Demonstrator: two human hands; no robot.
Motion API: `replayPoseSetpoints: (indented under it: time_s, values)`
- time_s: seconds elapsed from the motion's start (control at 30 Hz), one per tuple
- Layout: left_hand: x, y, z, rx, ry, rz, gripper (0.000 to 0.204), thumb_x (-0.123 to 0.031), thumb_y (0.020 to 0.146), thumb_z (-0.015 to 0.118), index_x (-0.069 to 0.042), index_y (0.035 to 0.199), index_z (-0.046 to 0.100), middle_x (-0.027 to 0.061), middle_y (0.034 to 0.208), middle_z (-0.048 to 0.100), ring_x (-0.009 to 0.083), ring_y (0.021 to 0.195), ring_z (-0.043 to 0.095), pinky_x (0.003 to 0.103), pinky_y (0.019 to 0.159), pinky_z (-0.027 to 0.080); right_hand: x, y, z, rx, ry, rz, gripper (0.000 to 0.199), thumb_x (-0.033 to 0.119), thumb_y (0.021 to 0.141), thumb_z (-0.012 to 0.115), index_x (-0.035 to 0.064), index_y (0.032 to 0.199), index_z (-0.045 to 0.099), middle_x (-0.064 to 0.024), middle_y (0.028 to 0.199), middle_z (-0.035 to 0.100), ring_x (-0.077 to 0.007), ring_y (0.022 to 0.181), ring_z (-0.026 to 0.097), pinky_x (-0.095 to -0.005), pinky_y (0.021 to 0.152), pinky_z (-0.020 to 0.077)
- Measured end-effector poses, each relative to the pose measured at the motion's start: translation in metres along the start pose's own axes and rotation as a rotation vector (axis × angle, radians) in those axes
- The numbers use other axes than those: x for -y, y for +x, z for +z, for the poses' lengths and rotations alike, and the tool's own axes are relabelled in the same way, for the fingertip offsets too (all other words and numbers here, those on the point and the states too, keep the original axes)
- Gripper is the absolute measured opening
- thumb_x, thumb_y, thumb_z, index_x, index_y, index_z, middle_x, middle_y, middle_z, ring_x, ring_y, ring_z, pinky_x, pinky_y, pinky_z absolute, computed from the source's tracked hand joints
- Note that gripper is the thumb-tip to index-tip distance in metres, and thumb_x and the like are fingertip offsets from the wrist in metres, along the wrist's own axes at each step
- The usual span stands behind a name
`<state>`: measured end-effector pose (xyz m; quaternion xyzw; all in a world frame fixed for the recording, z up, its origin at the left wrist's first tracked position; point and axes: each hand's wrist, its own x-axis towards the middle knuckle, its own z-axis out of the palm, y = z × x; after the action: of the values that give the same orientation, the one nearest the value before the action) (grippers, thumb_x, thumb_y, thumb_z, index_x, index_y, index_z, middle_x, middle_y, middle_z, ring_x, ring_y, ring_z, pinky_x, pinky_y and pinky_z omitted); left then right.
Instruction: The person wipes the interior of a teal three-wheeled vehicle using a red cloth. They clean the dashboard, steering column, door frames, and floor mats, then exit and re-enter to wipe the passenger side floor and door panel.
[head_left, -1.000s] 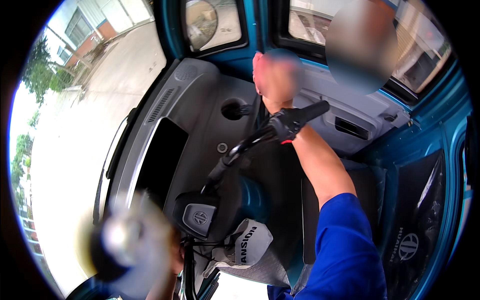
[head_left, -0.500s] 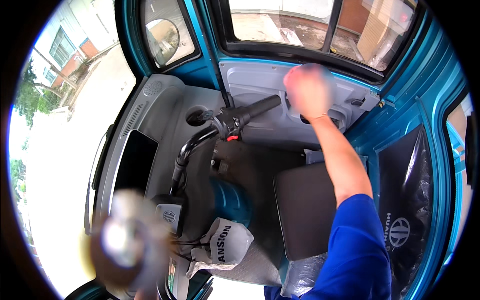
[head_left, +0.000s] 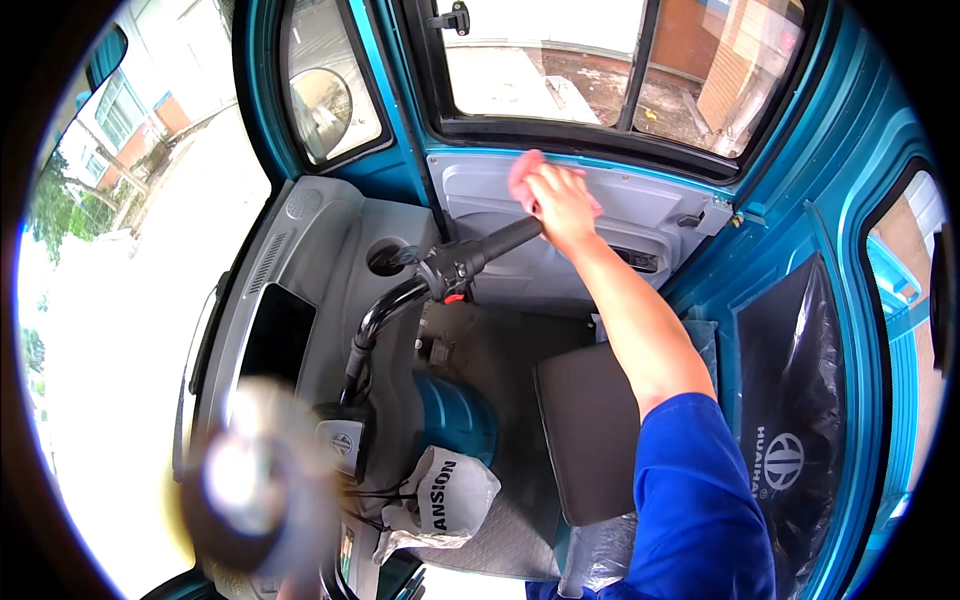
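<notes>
My right hand (head_left: 563,207) is closed over a pink cloth (head_left: 524,178), holding it against the upper part of the grey door panel (head_left: 600,195). The cloth bunches out past the fingers on the left and right. Just below the hand is the black grip of the handlebar (head_left: 510,238), whose end comes close to the wrist; whether they touch I cannot tell. My right arm in a blue sleeve (head_left: 690,490) reaches across the dark seat (head_left: 590,430). My left hand does not show.
A grey dashboard (head_left: 330,215) with a dark screen runs along the left. A pale cloth bag (head_left: 465,500) hangs near the lower middle. Plastic film covers the dark backrest (head_left: 790,420) at right. A blurred round object (head_left: 245,480) hides part of the lower left.
My right hand has moved left along the door panel with the pink cloth, nearer the handlebar grip. The view has shifted slightly.
</notes>
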<state>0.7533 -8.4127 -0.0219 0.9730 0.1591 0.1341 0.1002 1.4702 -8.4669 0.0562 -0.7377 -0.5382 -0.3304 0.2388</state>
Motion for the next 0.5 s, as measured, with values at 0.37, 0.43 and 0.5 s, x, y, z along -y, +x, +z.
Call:
replayPoseSetpoints:
  time_s: [0.37,0.43,0.5]
  values:
    - [-0.022,0.018,-0.02,0.033,-0.082,0.109,0.049,-0.022,0.08,0.068,-0.006,0.126,0.064,0.0186,0.129,0.059,0.0412,0.12,0.057,0.053,0.104,0.044,-0.071,0.05,-0.101,-0.005,-0.411,-0.197,0.027,0.022,0.084,0.07,0.0222,0.11,0.065,-0.0012,0.124,0.057,-0.0232,0.118,0.056,-0.0437,0.09,0.0513]
    - [-0.003,-0.001,-0.005,0.026,-0.089,0.112,0.049,-0.022,0.079,0.068,-0.006,0.126,0.064,0.0186,0.129,0.059,0.0412,0.12,0.057,0.053,0.104,0.044,-0.106,0.019,-0.137,-0.065,-0.402,-0.043,0.038,0.022,0.074,0.08,0.022,0.11,0.066,-0.0012,0.121,0.061,-0.0281,0.108,0.062,-0.0434,0.083,0.0533]
    - [0.008,-0.021,0.0,-0.018,-0.065,0.099,0.05,-0.022,0.079,0.068,-0.006,0.125,0.064,0.0185,0.129,0.059,0.0411,0.12,0.057,0.053,0.104,0.044,-0.119,0.011,-0.188,0.164,-0.442,0.305,0.046,0.018,0.068,0.084,0.0243,0.112,0.07,-0.0011,0.122,0.063,-0.0282,0.108,0.065,-0.0454,0.085,0.0531]
